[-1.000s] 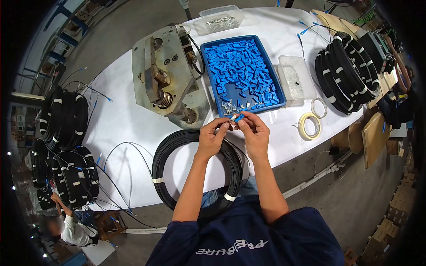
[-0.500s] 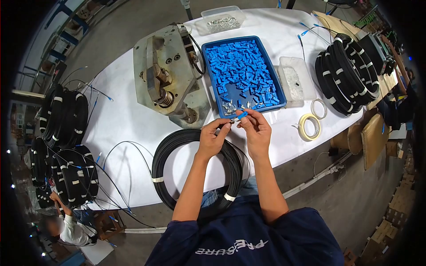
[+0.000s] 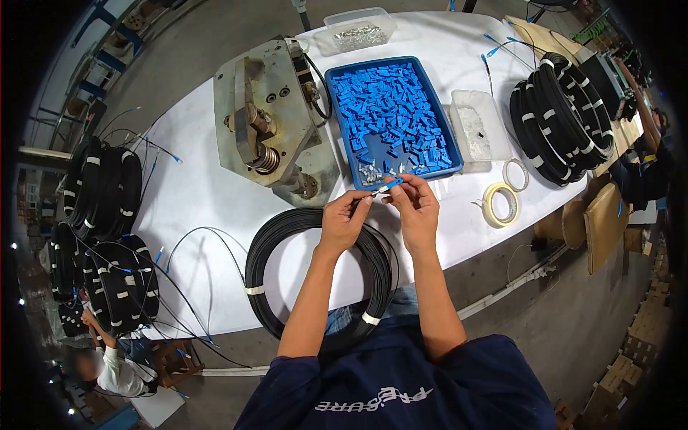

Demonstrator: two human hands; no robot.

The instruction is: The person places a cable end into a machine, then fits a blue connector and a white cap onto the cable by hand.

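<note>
Head view: the right hand pinches a small blue connector between its fingertips, and the left hand grips the thin black cable end that meets it; the joint itself is too small to make out. Both hover over the near edge of the white table, just near of the blue tray heaped with blocky blue plastic pieces. Beneath the wrists lies a glossy black cable coil, partly hidden by the forearms. Far left stands a grey metal press; right, a roll of tape.

Left hand and right hand pinching blue connector, blue tray behind
</note>
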